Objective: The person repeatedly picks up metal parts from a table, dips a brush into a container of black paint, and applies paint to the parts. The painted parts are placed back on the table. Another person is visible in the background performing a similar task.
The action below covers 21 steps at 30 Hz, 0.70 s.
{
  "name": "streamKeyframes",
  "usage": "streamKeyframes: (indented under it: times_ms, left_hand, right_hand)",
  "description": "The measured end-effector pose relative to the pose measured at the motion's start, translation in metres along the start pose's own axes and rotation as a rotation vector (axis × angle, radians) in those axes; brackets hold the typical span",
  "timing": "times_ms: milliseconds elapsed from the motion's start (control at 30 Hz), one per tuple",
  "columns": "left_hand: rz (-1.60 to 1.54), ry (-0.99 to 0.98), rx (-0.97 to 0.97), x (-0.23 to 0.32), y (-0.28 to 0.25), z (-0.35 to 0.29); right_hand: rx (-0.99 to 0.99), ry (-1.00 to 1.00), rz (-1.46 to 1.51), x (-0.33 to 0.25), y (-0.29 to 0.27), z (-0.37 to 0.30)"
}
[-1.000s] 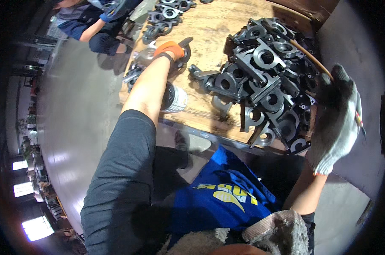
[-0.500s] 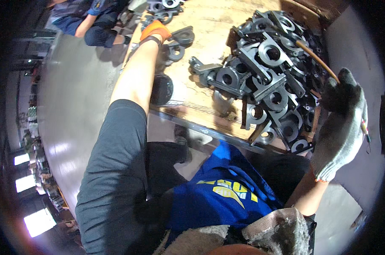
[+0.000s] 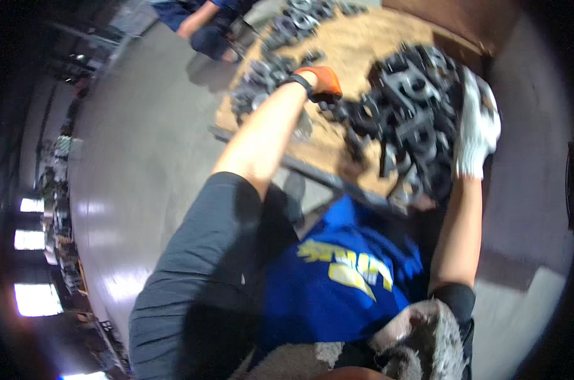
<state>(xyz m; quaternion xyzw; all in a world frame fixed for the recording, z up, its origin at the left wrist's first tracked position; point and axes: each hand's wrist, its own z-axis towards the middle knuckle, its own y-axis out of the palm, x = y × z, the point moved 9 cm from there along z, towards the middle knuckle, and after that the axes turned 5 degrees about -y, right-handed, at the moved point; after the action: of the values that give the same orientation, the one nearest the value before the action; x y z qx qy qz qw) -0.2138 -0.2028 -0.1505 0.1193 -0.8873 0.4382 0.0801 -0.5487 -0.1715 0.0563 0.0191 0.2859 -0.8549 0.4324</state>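
Note:
My left hand, in an orange glove with a dark band at the wrist, reaches over the wooden tabletop. It is at the left edge of a large pile of dark metal parts with round holes. Its fingers point down and are blurred, so their grip is hidden. At the pile's right side is my right hand in a pale knitted glove, its fingers curled. A brownish bit of a thin wooden stick shows against that glove; the rest of the stick is not visible.
More metal parts lie along the table's left side, and another group lies at the far end. Beyond the far left corner is another person. A brown board rises at the back right. Grey floor stretches left.
My left hand has moved right, from the far left parts to the edge of the large pile. My right hand has turned and moved in against the pile. The view has shifted and blurred.

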Motion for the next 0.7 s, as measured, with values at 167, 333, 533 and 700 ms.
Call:
streamKeyframes:
  times_ms: [167, 333, 533, 700]
  left_hand:
    - [0.088, 0.035, -0.108, 0.045, 0.155, -0.015]
    - [-0.459, -0.075, -0.146, -0.031, 0.302, 0.054]
    - [-2.080, -0.454, -0.194, 0.072, 0.257, 0.055]
    - [-2.196, -0.392, -0.330, 0.114, 0.219, 0.085]
  right_hand:
    - [0.052, 0.561, 0.464, 0.037, -0.004, -0.020]
    - [0.061, 0.408, 0.711, 0.037, -0.015, -0.014]
    - [0.145, 0.502, 0.570, 0.070, -0.032, -0.032]
    - [0.160, 0.508, 0.549, 0.074, -0.038, -0.037]
